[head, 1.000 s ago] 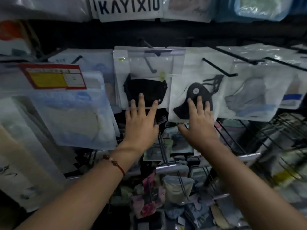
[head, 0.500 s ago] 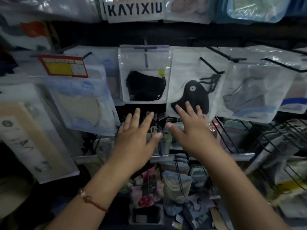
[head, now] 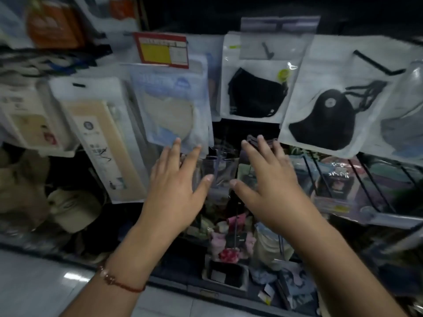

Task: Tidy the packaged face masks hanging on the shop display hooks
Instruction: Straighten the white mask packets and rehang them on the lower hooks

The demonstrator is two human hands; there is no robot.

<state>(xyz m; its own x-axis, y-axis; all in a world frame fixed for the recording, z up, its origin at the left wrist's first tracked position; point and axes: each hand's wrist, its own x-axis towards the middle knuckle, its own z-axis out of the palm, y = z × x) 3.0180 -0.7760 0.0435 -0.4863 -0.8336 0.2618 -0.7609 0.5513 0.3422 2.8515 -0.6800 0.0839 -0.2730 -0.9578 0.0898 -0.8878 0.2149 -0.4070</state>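
— While both hands are hovering spread and holding nothing, which is lying nearer the pale mask packet [head: 174,104]?
— The left hand [head: 176,186]; its fingertips are reaching the packet's lower edge, hanging long-axis down, up-left of the right hand [head: 272,179].

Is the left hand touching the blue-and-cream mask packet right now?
Cannot tell. In the head view the left hand is open, and its fingertips overlap the lower edge of the blue-and-cream mask packet, but motion blur hides whether they press it.
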